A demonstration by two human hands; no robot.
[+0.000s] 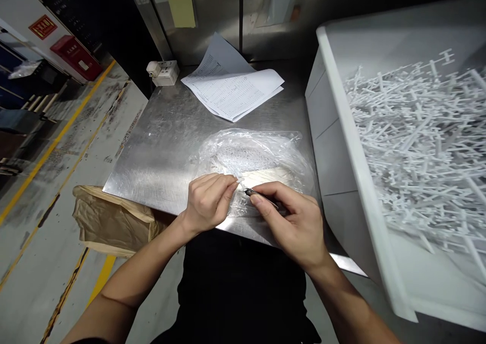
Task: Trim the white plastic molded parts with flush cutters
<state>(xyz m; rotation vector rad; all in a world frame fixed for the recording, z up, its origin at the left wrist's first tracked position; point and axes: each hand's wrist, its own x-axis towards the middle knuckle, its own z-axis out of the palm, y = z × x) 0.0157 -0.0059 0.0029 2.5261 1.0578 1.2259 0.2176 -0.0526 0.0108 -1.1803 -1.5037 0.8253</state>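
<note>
Over the clear plastic bag (273, 141) on the metal table, my two hands come close together. My left hand (208, 200) is closed, pinching a small white plastic piece (240, 181) between thumb and fingertips. In my right hand (292, 217) is a small dark hand tool (250, 192), gripped between thumb and fingers. Its tip points left, right beside the white piece; whether they touch I cannot tell. Most of the tool is hidden by my fingers, so its exact kind does not show. Whitish contents lie in the bag beneath my hands.
A large white bin (343, 116) full of white plastic sprues (421, 146) stands at the right. Printed papers (235, 88) and a power socket (166, 74) lie at the back of the metal table (163, 131). A brown paper-lined container (114, 222) stands below its left edge.
</note>
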